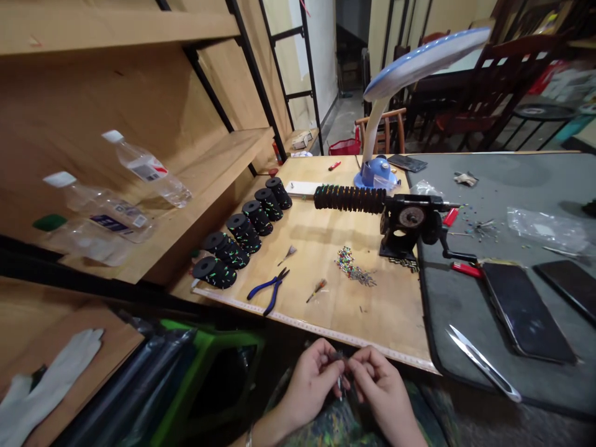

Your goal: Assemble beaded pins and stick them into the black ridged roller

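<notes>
Two hands pinching a pin, three bottles, labels unreadable

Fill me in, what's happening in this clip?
A person pinches a small dark item between their left hand and right hand, low, just off the edge of a wooden board. On the board lie black spools in a row, blue-handled pliers and a pile of coloured pins, beside a hand-cranked winder holding a black coil.

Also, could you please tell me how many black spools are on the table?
6. The black spools form one row along the left edge of the wooden table, from near the blue-handled pliers to the white strip. None seems hidden.
</notes>
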